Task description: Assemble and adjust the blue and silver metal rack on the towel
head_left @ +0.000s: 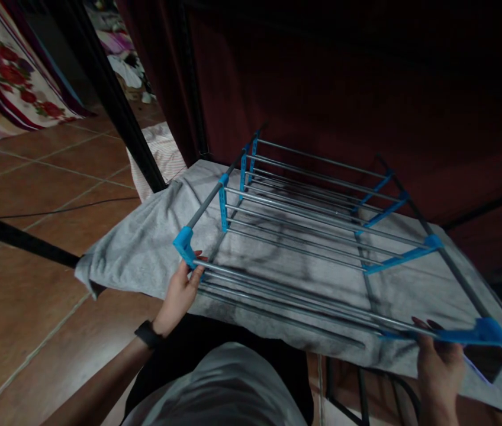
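Note:
A metal rack (pixel 304 236) of grey bars with blue plastic joints lies tilted over a grey cloth (pixel 144 248) spread on a shelf frame. My left hand (pixel 180 296) is closed on the rack's near left end, just below the blue corner piece (pixel 184 242). My right hand (pixel 440 361) grips the near right end, its fingers curled over the bars beside another blue corner piece (pixel 482 332). A black watch (pixel 148 335) sits on my left wrist.
Dark red fabric (pixel 344 77) closes off the back and right. Black frame poles (pixel 113 100) cross at the left over a brown tiled floor (pixel 38 195). A floral cloth (pixel 6 77) hangs at the far left, and clothes lie in the room behind.

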{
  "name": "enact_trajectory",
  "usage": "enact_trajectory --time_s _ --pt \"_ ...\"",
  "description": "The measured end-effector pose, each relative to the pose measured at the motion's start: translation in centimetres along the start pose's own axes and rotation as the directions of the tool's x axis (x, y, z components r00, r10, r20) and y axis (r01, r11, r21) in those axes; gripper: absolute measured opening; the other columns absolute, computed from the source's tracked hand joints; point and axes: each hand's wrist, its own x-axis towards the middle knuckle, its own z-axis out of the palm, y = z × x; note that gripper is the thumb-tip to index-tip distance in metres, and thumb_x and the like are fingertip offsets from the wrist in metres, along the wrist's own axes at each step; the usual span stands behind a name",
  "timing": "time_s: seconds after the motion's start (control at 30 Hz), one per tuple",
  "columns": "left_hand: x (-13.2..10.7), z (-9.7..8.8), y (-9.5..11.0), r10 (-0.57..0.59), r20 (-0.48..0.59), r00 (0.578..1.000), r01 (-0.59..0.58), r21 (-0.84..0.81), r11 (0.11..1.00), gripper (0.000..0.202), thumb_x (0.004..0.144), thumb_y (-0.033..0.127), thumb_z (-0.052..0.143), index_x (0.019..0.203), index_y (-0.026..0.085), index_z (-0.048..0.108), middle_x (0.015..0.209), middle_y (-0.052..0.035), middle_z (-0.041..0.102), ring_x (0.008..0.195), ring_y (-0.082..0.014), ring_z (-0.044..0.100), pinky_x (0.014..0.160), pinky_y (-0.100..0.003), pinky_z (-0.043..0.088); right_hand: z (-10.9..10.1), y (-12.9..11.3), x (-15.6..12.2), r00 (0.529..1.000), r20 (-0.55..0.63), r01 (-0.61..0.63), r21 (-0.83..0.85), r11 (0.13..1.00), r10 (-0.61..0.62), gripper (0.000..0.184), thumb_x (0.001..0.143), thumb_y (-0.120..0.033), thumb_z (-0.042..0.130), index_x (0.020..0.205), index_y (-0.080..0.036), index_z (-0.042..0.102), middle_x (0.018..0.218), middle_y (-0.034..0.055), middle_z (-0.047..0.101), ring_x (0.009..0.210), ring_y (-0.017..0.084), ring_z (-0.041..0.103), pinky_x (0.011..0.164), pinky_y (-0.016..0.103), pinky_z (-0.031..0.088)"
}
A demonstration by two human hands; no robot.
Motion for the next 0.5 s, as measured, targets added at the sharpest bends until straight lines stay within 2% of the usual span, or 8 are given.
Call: enact_trajectory --time_s 0.2,0.37,0.47,0.5 --pt "-0.4 0.1 0.8 -0.014 -0.041 0.999 0.018 0.091 0.996 0.052 0.094 0.056 0.04 0.125 0.016 0.052 0.114 -0.0139 0.067 0.103 -0.0286 0.064 0.096 -0.047 0.05 0.1 -0.1 -0.2 0.996 -0.01 0.088 -0.134 0.987 -0.09 0.048 0.072 -0.061 0.066 0.09 -0.016 0.066 0.092 0.0116 0.07 0.096 0.031 0.065 0.097 0.052 0.045" --pt "0.0 -0.3 0.8 -0.035 -0.058 0.998 0.041 0.117 0.992 0.058 0.093 0.064 0.038 0.123 0.018 0.056 0.116 -0.0117 0.068 0.111 -0.0316 0.063 0.101 -0.049 0.049 0.4 -0.2 -0.3 0.993 -0.023 0.108 -0.202 0.973 -0.115 0.05 0.077 -0.064 0.06 0.089 -0.016 0.067 0.088 0.0113 0.07 0.087 0.027 0.064 0.088 0.045 0.047" --pt "0.1 -1.0 0.9 -0.043 -0.014 0.999 0.044 0.184 0.982 0.05 0.091 0.068 0.039 0.119 0.03 0.056 0.122 0.0001 0.068 0.119 -0.0306 0.06 0.106 -0.052 0.047 0.7 -0.9 -0.6 0.998 -0.023 0.046 -0.126 0.991 -0.05 0.05 0.076 -0.062 0.061 0.092 -0.015 0.066 0.091 0.0125 0.071 0.089 0.027 0.064 0.086 0.042 0.048" --pt "0.0 -1.2 1.2 -0.022 -0.005 1.0 0.022 0.215 0.976 0.047 0.089 0.071 0.041 0.113 0.033 0.056 0.117 0.0053 0.07 0.116 -0.0302 0.061 0.104 -0.053 0.049 0.8 -1.3 -0.7 0.999 -0.026 0.027 -0.09 0.996 -0.03 0.051 0.076 -0.062 0.06 0.094 -0.015 0.066 0.093 0.0128 0.072 0.09 0.027 0.064 0.086 0.042 0.048"
